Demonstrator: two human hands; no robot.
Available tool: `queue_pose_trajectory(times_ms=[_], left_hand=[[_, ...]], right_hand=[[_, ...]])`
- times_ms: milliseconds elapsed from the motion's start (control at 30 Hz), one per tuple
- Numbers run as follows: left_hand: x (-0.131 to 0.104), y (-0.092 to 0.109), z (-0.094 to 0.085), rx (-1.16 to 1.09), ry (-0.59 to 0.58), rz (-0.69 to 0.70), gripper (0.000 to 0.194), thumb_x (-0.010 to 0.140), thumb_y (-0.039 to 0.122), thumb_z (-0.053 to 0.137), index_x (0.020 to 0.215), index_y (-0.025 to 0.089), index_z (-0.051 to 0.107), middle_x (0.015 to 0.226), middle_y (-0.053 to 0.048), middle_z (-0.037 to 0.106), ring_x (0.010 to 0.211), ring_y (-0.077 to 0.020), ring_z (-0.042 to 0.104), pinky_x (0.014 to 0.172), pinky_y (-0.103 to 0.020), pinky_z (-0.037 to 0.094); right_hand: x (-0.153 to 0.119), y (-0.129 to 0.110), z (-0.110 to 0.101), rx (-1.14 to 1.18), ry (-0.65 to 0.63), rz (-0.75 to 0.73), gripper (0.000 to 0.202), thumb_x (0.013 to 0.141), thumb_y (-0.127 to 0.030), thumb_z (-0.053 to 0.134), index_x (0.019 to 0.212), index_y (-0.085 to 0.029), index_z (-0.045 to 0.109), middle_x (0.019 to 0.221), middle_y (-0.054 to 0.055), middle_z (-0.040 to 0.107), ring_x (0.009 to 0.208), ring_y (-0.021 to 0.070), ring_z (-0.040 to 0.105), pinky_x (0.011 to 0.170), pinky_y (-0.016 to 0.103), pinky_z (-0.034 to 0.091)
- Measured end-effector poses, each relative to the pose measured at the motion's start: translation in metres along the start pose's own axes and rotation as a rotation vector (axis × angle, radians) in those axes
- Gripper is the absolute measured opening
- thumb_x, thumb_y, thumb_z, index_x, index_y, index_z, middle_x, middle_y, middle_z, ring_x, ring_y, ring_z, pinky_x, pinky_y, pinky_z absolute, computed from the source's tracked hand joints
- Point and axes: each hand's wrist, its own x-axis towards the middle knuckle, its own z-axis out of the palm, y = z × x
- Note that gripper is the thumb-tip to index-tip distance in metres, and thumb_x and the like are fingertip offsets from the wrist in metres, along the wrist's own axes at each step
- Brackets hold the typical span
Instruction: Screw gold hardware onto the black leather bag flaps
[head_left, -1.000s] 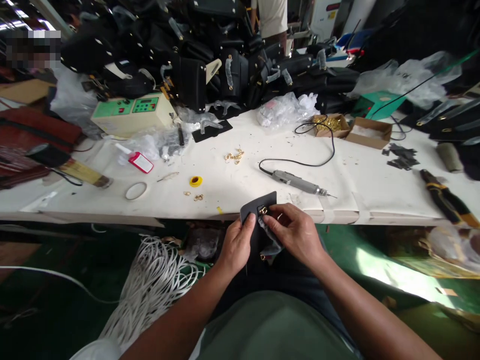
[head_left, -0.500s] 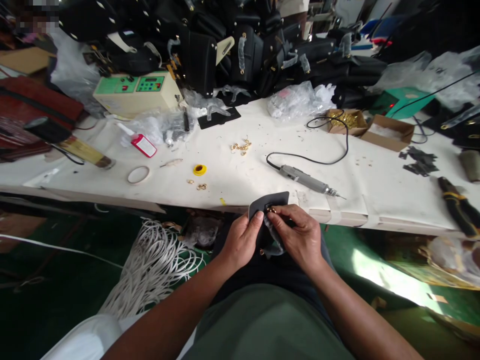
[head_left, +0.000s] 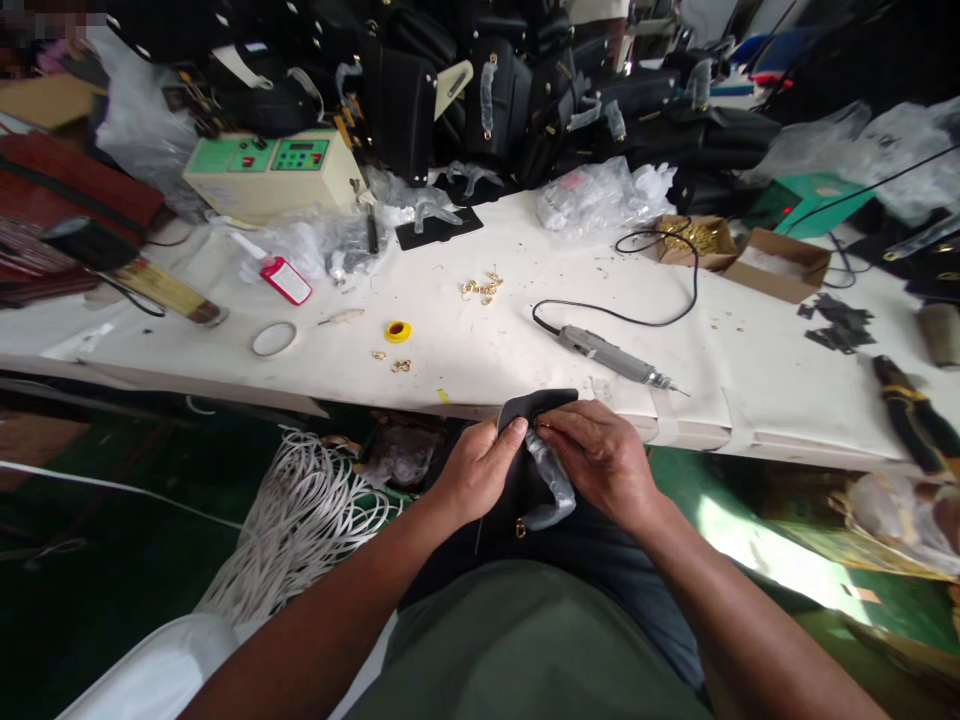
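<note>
Right by the white table's (head_left: 465, 350) near edge, the left hand (head_left: 484, 468) pinches a black panel (head_left: 517, 490). The right hand's (head_left: 606, 465) fingertips pinch its plastic-wrapped handle (head_left: 551, 480) up top (gold ring (head_left: 520, 528) at the bottom).

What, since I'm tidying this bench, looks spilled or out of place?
Gold-coloured fittings lie loose in small clusters on the white table, though similarly coloured pieces sit in a cardboard box. Below the table, white cord spreads in a tangled heap. Either may be normal here; I see no clear damage.
</note>
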Motion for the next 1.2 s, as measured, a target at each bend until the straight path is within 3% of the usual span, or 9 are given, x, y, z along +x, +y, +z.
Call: queue_pose_trajectory(times_ms=[133,233,567,700,833,900,1000,1100,1200], left_hand=[[0.007,-0.003,-0.009,-0.011,-0.185,0.003,0.049,0.103,0.058,0.047,0.09,0.017,0.07,0.088,-0.002,0.071,0.087,-0.0224,0.063,0.085,-0.03,0.049],[0.013,-0.006,-0.012,-0.069,-0.248,-0.007,0.048,0.102,0.059,0.05,0.087,0.017,0.068,0.086,-0.002,0.069,0.086,-0.0217,0.062,0.084,-0.03,0.047],[0.019,-0.004,0.0,-0.233,-0.184,-0.016,0.046,0.101,0.058,0.056,0.093,0.017,0.073,0.092,-0.003,0.073,0.093,-0.0225,0.064,0.089,-0.03,0.048],[0.017,-0.002,0.003,-0.306,-0.155,-0.057,0.046,0.098,0.059,0.062,0.101,0.016,0.078,0.098,-0.006,0.078,0.097,-0.0254,0.069,0.092,-0.032,0.05],[0.016,-0.001,0.005,-0.538,-0.101,-0.101,0.043,0.094,0.055,0.071,0.111,0.017,0.081,0.109,-0.009,0.082,0.108,-0.0293,0.073,0.104,-0.037,0.051],[0.018,0.0,0.007,-0.646,-0.024,-0.151,0.041,0.09,0.053,0.076,0.108,0.016,0.082,0.11,-0.009,0.082,0.108,-0.0296,0.074,0.104,-0.038,0.052],[0.023,0.002,0.008,-0.818,0.053,-0.264,0.041,0.083,0.049,0.084,0.105,0.014,0.081,0.107,-0.011,0.083,0.108,-0.0315,0.075,0.103,-0.042,0.055],[0.022,0.004,0.013,-1.014,-0.039,-0.341,0.044,0.084,0.047,0.083,0.113,0.014,0.08,0.109,-0.012,0.083,0.113,-0.0337,0.075,0.106,-0.046,0.055],[0.013,0.002,0.021,-1.074,-0.168,-0.344,0.044,0.086,0.042,0.081,0.12,0.015,0.079,0.112,-0.013,0.082,0.114,-0.034,0.075,0.107,-0.047,0.055]], right_hand=[[0.007,0.013,-0.016,0.003,-0.251,-0.179,0.018,0.105,-0.018,0.058,0.113,-0.02,0.074,0.1,0.009,0.077,0.087,0.0209,0.07,0.081,0.039,0.052],[0.012,0.02,-0.024,0.11,-0.344,-0.147,0.016,0.105,-0.022,0.06,0.11,-0.021,0.075,0.095,0.007,0.076,0.085,0.0198,0.069,0.078,0.036,0.052],[0.006,0.004,-0.013,0.371,0.0,0.408,0.019,0.095,-0.04,0.074,0.094,-0.021,0.077,0.083,0.003,0.073,0.075,0.0172,0.066,0.068,0.03,0.052],[0.008,0.004,-0.011,0.534,0.101,0.607,0.036,0.087,-0.05,0.081,0.105,-0.02,0.072,0.074,-0.002,0.061,0.064,0.0136,0.054,0.058,0.028,0.044],[0.003,0.009,-0.018,0.449,0.248,0.676,0.048,0.085,-0.053,0.082,0.118,-0.021,0.069,0.091,0.001,0.063,0.072,0.0141,0.054,0.066,0.029,0.046],[-0.004,0.009,-0.019,0.457,0.196,0.742,0.049,0.082,-0.056,0.083,0.115,-0.021,0.07,0.095,0.002,0.065,0.075,0.0148,0.055,0.067,0.029,0.046],[-0.015,0.005,-0.016,0.667,0.011,0.869,0.044,0.083,-0.061,0.081,0.081,-0.019,0.066,0.071,-0.002,0.057,0.062,0.012,0.046,0.054,0.026,0.035],[-0.016,0.002,-0.007,0.885,0.137,0.961,0.051,0.081,-0.059,0.084,0.067,-0.02,0.053,0.058,-0.006,0.045,0.052,0.0094,0.034,0.049,0.024,0.025],[-0.005,0.006,0.0,1.037,0.317,1.002,0.045,0.079,-0.055,0.086,0.073,-0.021,0.058,0.063,-0.004,0.055,0.054,0.0116,0.043,0.052,0.026,0.036]])
